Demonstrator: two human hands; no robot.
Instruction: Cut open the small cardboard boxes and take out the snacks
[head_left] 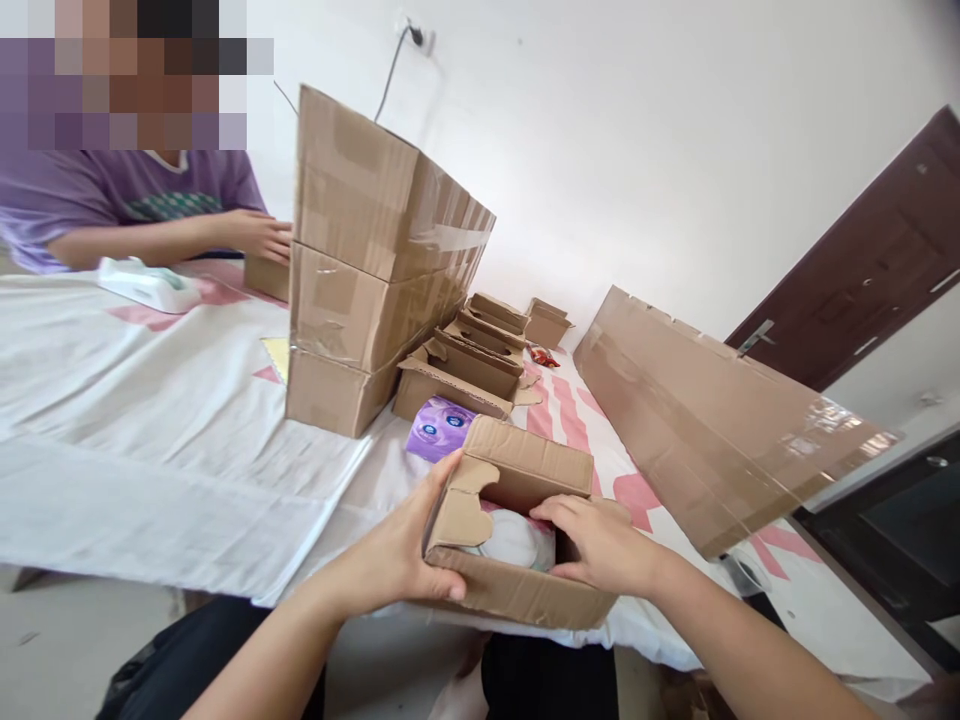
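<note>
Near the table's front edge stands a small open cardboard box (pixel 517 590) with its flaps up. My left hand (pixel 397 550) grips its left end, thumb on the front wall and fingers behind. Inside lies a white, round-ended item (pixel 510 538) with some pink on it; its kind is hard to make out. My right hand (pixel 592 540) reaches in over the right end, fingers and thumb curved about the item's right side. Just behind the box, by my left fingertips, is a purple package (pixel 439 428) with blue round marks.
Stacked cardboard boxes (pixel 345 310) form a wall left of centre, with several open boxes (pixel 465 375) beside it. A cardboard panel (pixel 697 410) stands at right. Across the table, a person's hand (pixel 262 235) touches another box (pixel 266 277), near a white dispenser-like object (pixel 150 287).
</note>
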